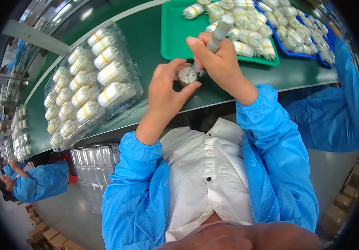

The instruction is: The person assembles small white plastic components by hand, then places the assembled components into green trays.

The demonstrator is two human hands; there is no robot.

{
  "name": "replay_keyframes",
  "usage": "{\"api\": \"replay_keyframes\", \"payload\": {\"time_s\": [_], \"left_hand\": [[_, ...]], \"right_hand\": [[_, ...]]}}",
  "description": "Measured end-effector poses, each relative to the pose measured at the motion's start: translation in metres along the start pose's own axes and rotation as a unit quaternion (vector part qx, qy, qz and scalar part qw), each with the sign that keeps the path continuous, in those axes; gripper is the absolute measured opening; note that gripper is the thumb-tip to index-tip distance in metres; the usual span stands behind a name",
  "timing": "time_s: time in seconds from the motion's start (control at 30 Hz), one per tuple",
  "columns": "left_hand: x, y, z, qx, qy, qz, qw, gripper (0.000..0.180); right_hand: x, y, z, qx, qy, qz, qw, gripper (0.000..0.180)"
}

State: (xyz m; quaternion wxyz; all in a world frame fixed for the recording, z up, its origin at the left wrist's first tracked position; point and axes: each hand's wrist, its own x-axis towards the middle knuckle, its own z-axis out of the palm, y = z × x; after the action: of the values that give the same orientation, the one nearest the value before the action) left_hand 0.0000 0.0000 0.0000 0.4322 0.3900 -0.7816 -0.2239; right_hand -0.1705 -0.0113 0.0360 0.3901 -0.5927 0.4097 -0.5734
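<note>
My left hand (167, 92) pinches a small round white bundle (187, 75) between thumb and fingers, end-on to me, over the near edge of the green belt (146, 37). My right hand (217, 58) grips a grey pen-like tool (220, 30) upright, its lower tip against the bundle. Both sleeves are bright blue. Just beyond my hands lies a green tray (175, 37) piled with several white bundles banded in yellow.
A clear plastic blister tray (88, 85) filled with white bundles sits on the belt at left. Empty clear trays (94, 164) are stacked below the belt. Blue trays (308, 39) of bundles lie at right beside a co-worker's blue sleeve (346, 75). Another person (37, 181) stands lower left.
</note>
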Motion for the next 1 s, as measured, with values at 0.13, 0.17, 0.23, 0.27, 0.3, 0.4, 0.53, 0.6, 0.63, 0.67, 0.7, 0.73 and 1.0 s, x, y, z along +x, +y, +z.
{"api": "replay_keyframes", "payload": {"time_s": [0.13, 0.17, 0.23, 0.27, 0.3, 0.4, 0.53, 0.6, 0.63, 0.67, 0.7, 0.73, 1.0], "left_hand": [[0.002, 0.001, 0.012, -0.036, 0.013, 0.034, 0.999, 0.053], [0.005, -0.005, 0.009, -0.031, 0.018, 0.048, 0.998, 0.052], [0.005, 0.001, 0.008, 0.051, 0.044, 0.085, 0.994, 0.051], [0.003, 0.001, 0.005, 0.053, 0.046, 0.081, 0.994, 0.051], [0.002, 0.002, 0.008, 0.046, 0.046, 0.060, 0.996, 0.051], [0.001, -0.001, 0.011, 0.040, 0.059, 0.048, 0.996, 0.051], [0.002, 0.000, 0.005, -0.029, 0.057, 0.013, 0.998, 0.054], [0.000, -0.002, 0.006, -0.044, 0.031, 0.004, 0.999, 0.060], [0.000, -0.004, 0.006, -0.044, 0.028, 0.010, 0.999, 0.062], [-0.001, -0.004, 0.008, -0.048, 0.023, 0.010, 0.999, 0.062], [-0.001, -0.004, 0.009, -0.052, 0.022, 0.005, 0.998, 0.062], [-0.001, -0.003, 0.009, -0.054, 0.021, -0.001, 0.998, 0.062], [0.003, 0.004, 0.010, 0.023, 0.023, 0.028, 0.999, 0.057]], "right_hand": [[0.002, 0.000, -0.003, -0.062, 0.026, 0.023, 0.997, 0.039], [0.008, 0.000, 0.004, -0.051, 0.019, 0.012, 0.998, 0.039], [0.003, -0.001, 0.005, -0.066, 0.036, 0.042, 0.996, 0.039], [0.000, 0.000, 0.006, -0.063, 0.024, 0.027, 0.997, 0.038], [-0.002, 0.001, 0.006, -0.068, 0.026, 0.031, 0.997, 0.038], [0.000, 0.001, 0.005, -0.111, 0.008, -0.029, 0.993, 0.040], [0.008, -0.012, -0.002, 0.022, 0.054, -0.006, 0.998, 0.037], [0.010, -0.012, -0.004, 0.006, 0.041, -0.019, 0.999, 0.034], [0.008, -0.011, -0.003, 0.002, 0.048, -0.016, 0.999, 0.034], [0.007, -0.010, -0.002, 0.004, 0.038, -0.007, 0.999, 0.034], [0.008, -0.010, -0.003, 0.006, 0.027, 0.000, 1.000, 0.033], [0.008, -0.007, -0.004, -0.010, 0.025, 0.006, 1.000, 0.035], [0.004, 0.004, -0.001, -0.135, 0.008, -0.067, 0.989, 0.038]]}}
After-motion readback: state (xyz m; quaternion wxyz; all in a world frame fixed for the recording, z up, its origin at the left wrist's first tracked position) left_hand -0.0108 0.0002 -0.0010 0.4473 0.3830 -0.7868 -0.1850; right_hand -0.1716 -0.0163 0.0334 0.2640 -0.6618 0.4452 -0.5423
